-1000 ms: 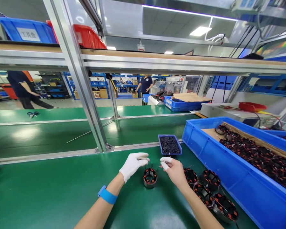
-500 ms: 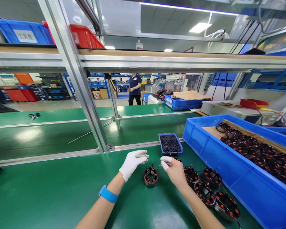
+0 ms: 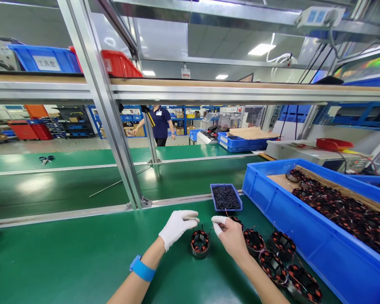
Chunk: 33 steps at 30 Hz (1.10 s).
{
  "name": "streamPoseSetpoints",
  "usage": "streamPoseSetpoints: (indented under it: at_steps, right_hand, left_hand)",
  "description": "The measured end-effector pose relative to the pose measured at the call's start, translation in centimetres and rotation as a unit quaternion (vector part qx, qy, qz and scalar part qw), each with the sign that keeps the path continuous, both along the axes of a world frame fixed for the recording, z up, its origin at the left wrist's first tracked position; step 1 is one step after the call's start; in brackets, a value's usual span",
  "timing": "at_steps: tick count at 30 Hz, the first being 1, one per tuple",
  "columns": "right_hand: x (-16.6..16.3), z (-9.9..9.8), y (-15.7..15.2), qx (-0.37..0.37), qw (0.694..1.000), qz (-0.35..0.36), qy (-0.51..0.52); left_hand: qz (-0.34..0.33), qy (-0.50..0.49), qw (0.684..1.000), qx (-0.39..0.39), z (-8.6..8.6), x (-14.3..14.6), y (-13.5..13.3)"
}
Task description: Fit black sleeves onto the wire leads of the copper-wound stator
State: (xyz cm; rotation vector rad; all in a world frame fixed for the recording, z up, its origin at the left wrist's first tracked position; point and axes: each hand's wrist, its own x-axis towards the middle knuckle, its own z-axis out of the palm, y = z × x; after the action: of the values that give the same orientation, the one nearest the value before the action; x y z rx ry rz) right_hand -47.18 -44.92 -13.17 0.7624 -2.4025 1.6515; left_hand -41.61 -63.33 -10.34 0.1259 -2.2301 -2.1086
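A motor stator (image 3: 200, 240) with copper-orange windings and black insulation stands on the green bench between my hands, thin wire leads rising from its top. My left hand (image 3: 179, 227), in a white glove, is at its upper left with fingers drawn together by a lead; what is between the fingertips is too small to make out. At the upper right, my right hand (image 3: 231, 236) has white covers on thumb and forefinger. These two pinch a wire lead (image 3: 210, 230) of the stator. Several more stators (image 3: 272, 266) sit close to the right of that hand.
A small blue tray (image 3: 213, 196) of short black tubes stands behind my hands. To the right is a large blue bin (image 3: 272, 211) of stators. A metal post (image 3: 114, 122) rises from the bench's back edge to a shelf (image 3: 240, 96). Beyond, a person (image 3: 161, 124) stands.
The camera view has tilted up, so the bench sits lower in the picture. My hands stay around the same stator with little change. The person in the background has moved left.
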Motion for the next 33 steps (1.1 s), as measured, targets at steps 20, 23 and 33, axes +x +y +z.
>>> streamPoseSetpoints:
  at_steps: [20, 23, 33]
  right_hand:
    - [0.0, 1.2, -0.8, 0.131, 0.990, 0.042, -0.005]
    - [0.0, 1.3, -1.4, 0.180, 0.982, 0.048, 0.022]
    - [-1.5, -1.9, -2.0, 0.260, 0.964, 0.050, 0.023]
  left_hand:
    - [0.010, -0.003, 0.999, 0.040, 0.0, -0.1, -0.3]
    - [0.013, 0.003, 0.999, 0.047, -0.2, -0.2, -0.3]
    - [0.022, 0.012, 0.996, 0.086, -1.1, -0.2, 0.1]
